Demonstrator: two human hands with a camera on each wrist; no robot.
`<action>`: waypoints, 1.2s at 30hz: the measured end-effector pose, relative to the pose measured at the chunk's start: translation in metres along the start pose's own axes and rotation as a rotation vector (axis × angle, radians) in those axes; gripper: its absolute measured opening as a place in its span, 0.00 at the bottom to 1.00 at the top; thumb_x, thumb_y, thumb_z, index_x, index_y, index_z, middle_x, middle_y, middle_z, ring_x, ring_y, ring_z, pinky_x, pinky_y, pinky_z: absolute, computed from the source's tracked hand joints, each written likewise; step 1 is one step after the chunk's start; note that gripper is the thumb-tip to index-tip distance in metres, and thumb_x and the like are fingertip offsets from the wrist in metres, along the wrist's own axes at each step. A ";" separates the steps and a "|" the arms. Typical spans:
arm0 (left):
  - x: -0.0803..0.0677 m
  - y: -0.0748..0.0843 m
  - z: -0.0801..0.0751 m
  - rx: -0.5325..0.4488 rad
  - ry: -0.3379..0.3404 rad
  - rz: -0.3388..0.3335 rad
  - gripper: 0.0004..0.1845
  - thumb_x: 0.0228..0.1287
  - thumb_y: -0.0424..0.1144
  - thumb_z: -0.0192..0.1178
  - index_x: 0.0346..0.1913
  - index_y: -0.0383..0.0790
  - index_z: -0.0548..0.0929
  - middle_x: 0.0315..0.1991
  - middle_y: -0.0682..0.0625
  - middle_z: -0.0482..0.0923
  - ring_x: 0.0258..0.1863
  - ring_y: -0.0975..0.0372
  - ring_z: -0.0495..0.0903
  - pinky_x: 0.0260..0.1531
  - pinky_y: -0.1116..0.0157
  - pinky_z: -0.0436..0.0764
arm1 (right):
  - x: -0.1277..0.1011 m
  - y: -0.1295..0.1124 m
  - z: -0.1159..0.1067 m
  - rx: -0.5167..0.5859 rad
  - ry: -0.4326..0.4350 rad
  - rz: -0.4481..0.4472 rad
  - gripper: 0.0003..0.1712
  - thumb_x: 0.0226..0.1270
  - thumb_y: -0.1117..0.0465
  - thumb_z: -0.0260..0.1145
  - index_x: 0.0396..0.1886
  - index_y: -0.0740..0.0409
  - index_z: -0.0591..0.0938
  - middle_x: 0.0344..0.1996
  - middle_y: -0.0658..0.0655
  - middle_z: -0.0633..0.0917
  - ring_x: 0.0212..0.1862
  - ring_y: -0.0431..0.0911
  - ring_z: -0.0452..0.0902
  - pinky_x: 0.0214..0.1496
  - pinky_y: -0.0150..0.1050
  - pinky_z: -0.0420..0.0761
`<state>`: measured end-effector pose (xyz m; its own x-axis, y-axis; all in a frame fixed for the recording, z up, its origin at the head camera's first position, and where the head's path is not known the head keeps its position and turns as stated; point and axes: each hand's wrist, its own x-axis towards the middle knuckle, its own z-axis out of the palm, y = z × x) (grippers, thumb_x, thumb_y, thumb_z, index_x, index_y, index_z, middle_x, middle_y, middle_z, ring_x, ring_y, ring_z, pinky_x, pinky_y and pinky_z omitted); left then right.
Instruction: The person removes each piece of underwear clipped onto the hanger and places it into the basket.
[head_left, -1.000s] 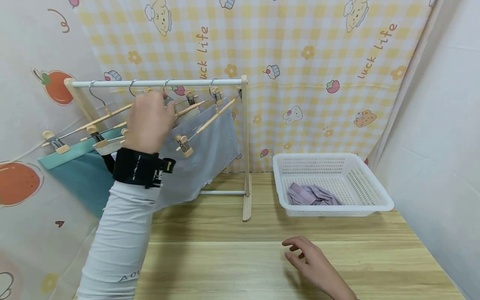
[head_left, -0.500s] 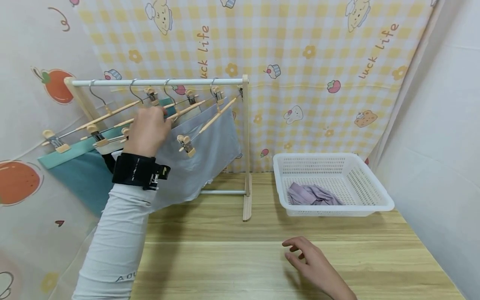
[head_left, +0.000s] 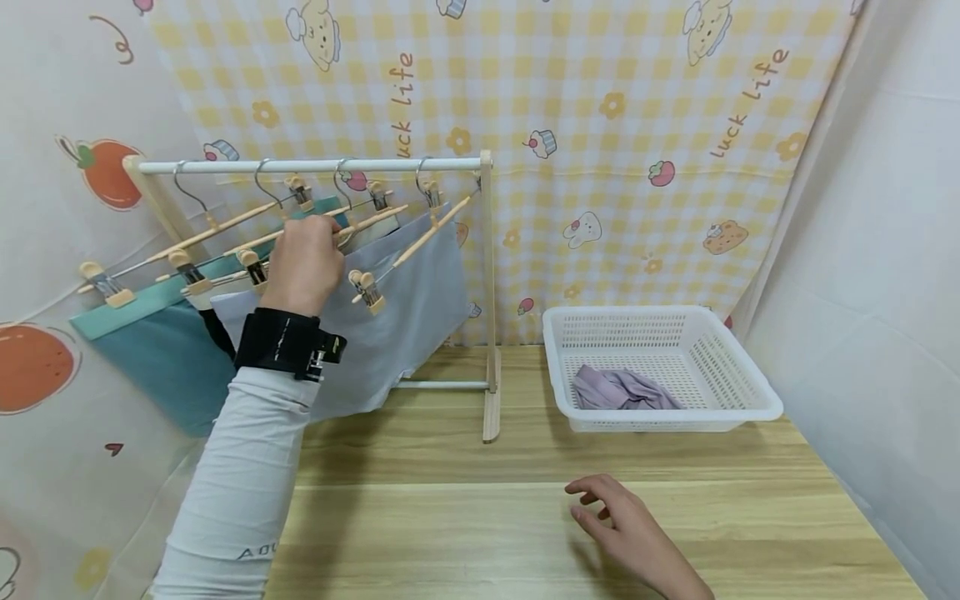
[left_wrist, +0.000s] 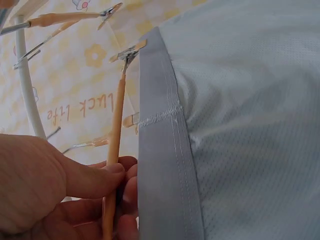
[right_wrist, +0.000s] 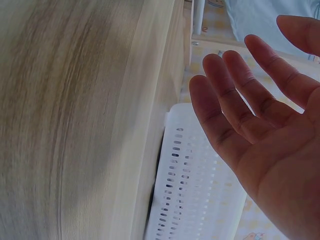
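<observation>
My left hand [head_left: 303, 265] pinches the wooden bar of a clip hanger [left_wrist: 116, 127] between thumb and fingers. Beside that bar in the left wrist view runs the grey waistband [left_wrist: 160, 95] of a pale blue-grey garment [head_left: 397, 308], with a clip at its far end. The hanger's hook is over the white rail [head_left: 300, 166]. To the left, a teal garment [head_left: 165, 350] hangs from another clip hanger. My right hand [head_left: 626, 529] hovers low over the table's front with its fingers loosely bent, holding nothing; its palm shows in the right wrist view.
A white perforated basket [head_left: 558, 367] stands right of the rack, with a crumpled mauve cloth [head_left: 622, 389] inside. The rack's wooden upright [head_left: 491, 275] and foot stand between basket and garments. A patterned curtain [head_left: 570, 108] hangs behind.
My left hand has come down slightly, and the held hanger's hook has slid a little to the right along the rail. The right hand has stayed in place.
</observation>
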<state>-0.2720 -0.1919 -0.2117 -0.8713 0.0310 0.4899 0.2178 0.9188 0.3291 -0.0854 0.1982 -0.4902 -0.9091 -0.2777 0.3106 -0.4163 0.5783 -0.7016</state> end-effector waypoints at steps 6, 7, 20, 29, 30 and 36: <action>-0.002 0.003 -0.005 0.020 0.055 0.002 0.19 0.72 0.19 0.50 0.58 0.22 0.85 0.52 0.25 0.86 0.43 0.34 0.87 0.38 0.39 0.85 | -0.001 0.000 0.000 0.001 0.005 -0.012 0.11 0.77 0.63 0.71 0.55 0.56 0.87 0.50 0.53 0.89 0.47 0.45 0.86 0.42 0.35 0.87; -0.003 0.004 -0.006 0.023 0.063 0.003 0.19 0.72 0.19 0.50 0.59 0.22 0.85 0.52 0.24 0.86 0.44 0.33 0.87 0.39 0.38 0.85 | -0.001 0.000 0.000 0.001 0.005 -0.012 0.11 0.77 0.63 0.71 0.55 0.55 0.87 0.50 0.53 0.88 0.48 0.44 0.86 0.42 0.35 0.87; -0.017 0.004 -0.008 0.046 0.118 0.005 0.16 0.77 0.23 0.51 0.58 0.24 0.86 0.49 0.25 0.86 0.43 0.32 0.85 0.35 0.37 0.83 | 0.001 -0.004 0.002 0.009 -0.015 0.018 0.11 0.78 0.61 0.70 0.56 0.56 0.87 0.51 0.50 0.88 0.48 0.47 0.86 0.43 0.36 0.87; -0.020 0.000 -0.009 0.061 0.151 0.000 0.15 0.77 0.22 0.52 0.57 0.23 0.86 0.46 0.25 0.86 0.41 0.34 0.85 0.34 0.38 0.83 | 0.002 -0.005 0.001 0.019 -0.032 0.029 0.11 0.78 0.60 0.70 0.56 0.56 0.87 0.51 0.51 0.88 0.49 0.47 0.86 0.43 0.35 0.87; -0.021 0.000 -0.009 0.062 0.152 0.000 0.15 0.76 0.22 0.52 0.57 0.24 0.86 0.46 0.25 0.86 0.41 0.34 0.85 0.34 0.38 0.83 | 0.002 -0.005 0.001 0.020 -0.034 0.029 0.11 0.79 0.60 0.70 0.56 0.56 0.87 0.51 0.51 0.88 0.49 0.48 0.86 0.43 0.35 0.87; -0.031 -0.005 -0.005 0.061 0.151 0.025 0.16 0.77 0.23 0.52 0.58 0.24 0.86 0.50 0.25 0.87 0.44 0.31 0.86 0.38 0.35 0.83 | 0.002 -0.005 0.002 0.015 -0.029 0.019 0.11 0.78 0.61 0.70 0.55 0.56 0.87 0.51 0.52 0.88 0.48 0.47 0.86 0.43 0.35 0.87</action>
<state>-0.2436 -0.1991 -0.2242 -0.7891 -0.0008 0.6143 0.2073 0.9410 0.2675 -0.0851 0.1936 -0.4877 -0.9160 -0.2887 0.2785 -0.3983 0.5721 -0.7170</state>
